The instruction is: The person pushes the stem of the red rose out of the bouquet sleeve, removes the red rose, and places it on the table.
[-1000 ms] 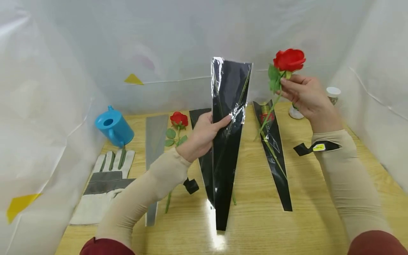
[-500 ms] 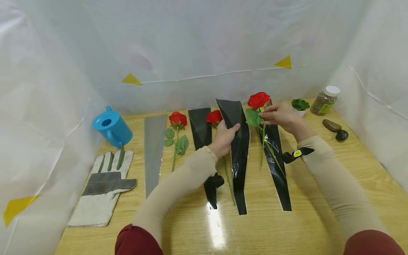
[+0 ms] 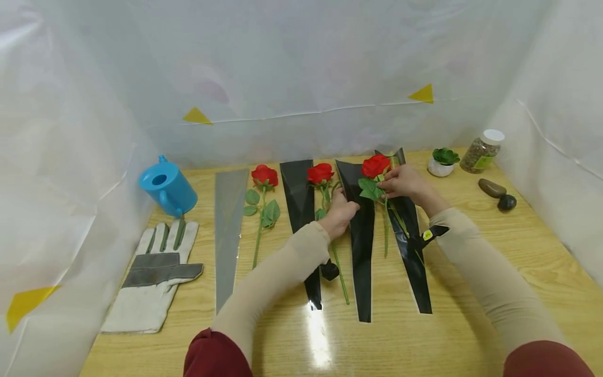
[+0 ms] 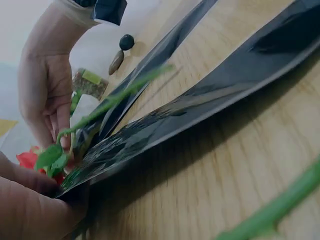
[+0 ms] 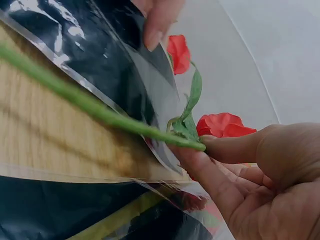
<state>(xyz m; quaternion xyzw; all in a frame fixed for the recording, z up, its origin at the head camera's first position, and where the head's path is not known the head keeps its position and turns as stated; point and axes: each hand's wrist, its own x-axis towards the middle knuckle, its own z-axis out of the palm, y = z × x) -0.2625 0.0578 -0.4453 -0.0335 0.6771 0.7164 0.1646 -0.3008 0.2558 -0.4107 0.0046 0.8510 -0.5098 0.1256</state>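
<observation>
My left hand [image 3: 340, 213] pinches the left edge of a tapered black flower sleeve [image 3: 361, 256], low over the wooden table; in the left wrist view the sleeve's edge runs between thumb and finger. To its right, my right hand [image 3: 406, 183] pinches a red rose [image 3: 376, 166] by its green stem [image 5: 120, 120], just under the bloom and leaves. The stem hangs down between two black sleeves. Beneath the right hand lies another black sleeve [image 3: 414, 272] with a stem inside. A second rose [image 3: 321, 173] lies beside my left hand, its stem partly covered by that hand.
Farther left are a black sleeve [image 3: 298, 193], a rose [image 3: 265, 176] and a grey sleeve [image 3: 228, 225]. A work glove [image 3: 151, 283] and blue watering can [image 3: 169, 188] sit at far left. At back right are a potted plant [image 3: 443, 161], a jar [image 3: 481, 152] and stones [image 3: 492, 187].
The left hand has brought the black sleeve down from upright to the table, moving right. The right hand has lowered the rose from high up and shifted left toward that sleeve.
</observation>
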